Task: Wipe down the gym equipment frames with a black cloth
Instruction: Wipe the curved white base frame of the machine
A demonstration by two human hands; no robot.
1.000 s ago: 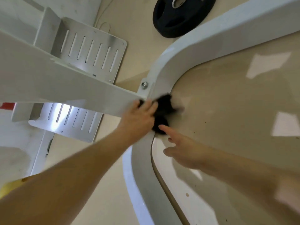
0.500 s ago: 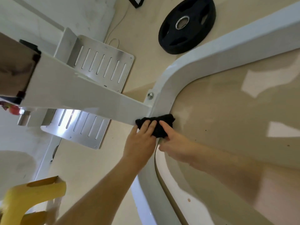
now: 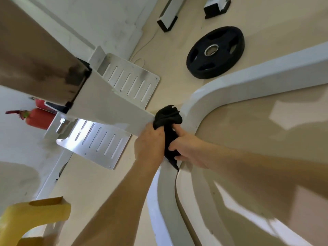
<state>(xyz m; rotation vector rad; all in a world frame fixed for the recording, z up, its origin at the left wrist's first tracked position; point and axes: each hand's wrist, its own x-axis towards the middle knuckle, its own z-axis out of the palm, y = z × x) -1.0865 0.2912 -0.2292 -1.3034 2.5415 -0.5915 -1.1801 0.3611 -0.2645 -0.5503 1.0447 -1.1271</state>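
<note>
One black cloth [image 3: 168, 116], bunched and creased, lies at the joint of the white frame [image 3: 230, 82]. Left hand [image 3: 149, 144] and right hand [image 3: 188, 148] both grip it. One weight plate [image 3: 215, 52]; two slotted plates [image 3: 132, 82].

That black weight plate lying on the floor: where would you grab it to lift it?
Probably through one of the cut-out openings in the weight plate, hooking fingers under the rim from above. It lies flat on the floor, so its outer edge offers little purchase, while the openings form ready handles.
</note>
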